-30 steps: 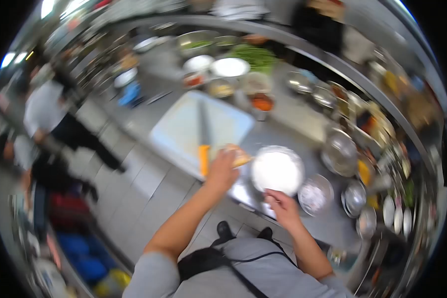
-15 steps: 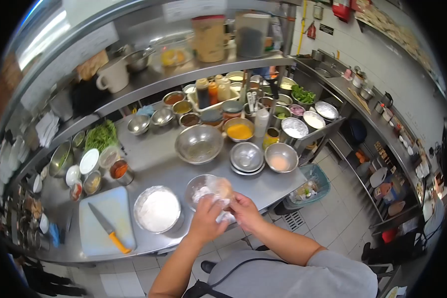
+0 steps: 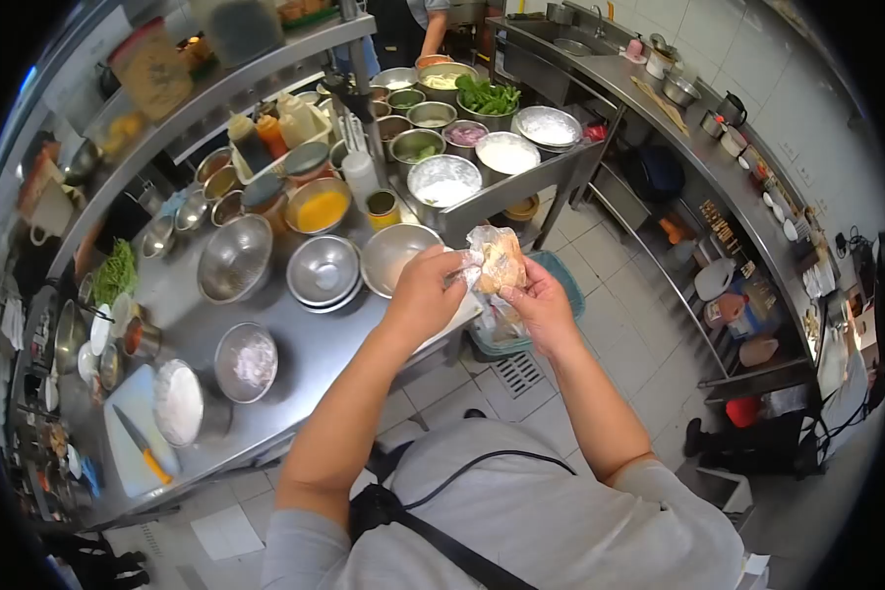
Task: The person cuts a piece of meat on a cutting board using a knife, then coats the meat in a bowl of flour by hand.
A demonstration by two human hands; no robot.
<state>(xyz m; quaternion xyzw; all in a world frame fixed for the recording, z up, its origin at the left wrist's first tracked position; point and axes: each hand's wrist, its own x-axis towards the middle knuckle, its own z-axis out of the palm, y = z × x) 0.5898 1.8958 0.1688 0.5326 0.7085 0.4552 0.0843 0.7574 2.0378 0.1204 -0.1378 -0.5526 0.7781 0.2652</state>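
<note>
And here it is, the tan piece (image 3: 502,264) in its crinkled clear wrap (image 3: 477,258), up in the air between both hands, just off the right end of the steel table (image 3: 310,379), with the teal bin (image 3: 568,276) showing behind and below. Look at the left hand (image 3: 426,286): thumb and forefinger come together, pinched on the left edge of the wrap. Over on the right, the right hand (image 3: 543,303) has its thumb clamped against the lower near side of the piece; the fingers behind are mostly hidden, so I can't tell how far they curl under. It looks a light load, easily borne by a fingertip grip, and I'd judge the piece rather soft, apt to dent or crumble under a hard squeeze. The film is thin and limp, likely clingy, maybe slick if there's moisture or powder on it. Best hold, to my eye: cradle the thick body from the right and underneath, broad finger pads rather than tips, and take the film only by its loose left edge. Just left of the left hand sits a metal bowl (image 3: 385,260), near but on the table.
</note>
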